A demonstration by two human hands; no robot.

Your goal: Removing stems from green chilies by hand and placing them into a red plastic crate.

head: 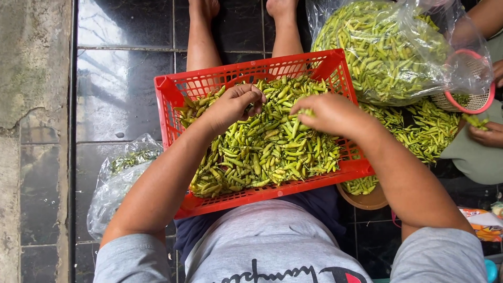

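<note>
Currently I sit on the black tiled floor (120,89) with a red plastic crate (173,112) across my lap, its lattice walls rigid and its bed heaped with small green chillies (267,152). Beyond its far right corner a large clear plastic bag (387,47), thin and crinkled, bulges with more of the same pods; a round brown tray (367,200) under it carries a loose spread of them. A second, flatter plastic bag (118,178) lies on the floor to my left with what look like green scraps inside. Another person's hand (487,135) and a pink-rimmed sieve (471,84) work at the right edge.

My left hand (233,105) rests on top of the heap, fingers curled nearly closed around what seems to be a chilli, though the pod itself is hidden. My right hand (327,112) hovers just above the pile, fingers pinched onto one pod at its tip.

The pods are slim, tapered, smooth and glossy, yellow-green, each with a thin stalk. In my judgement, clean work calls for a pinch close to the cap, a short sideways snap, and light pressure so the skin does not split.
</note>
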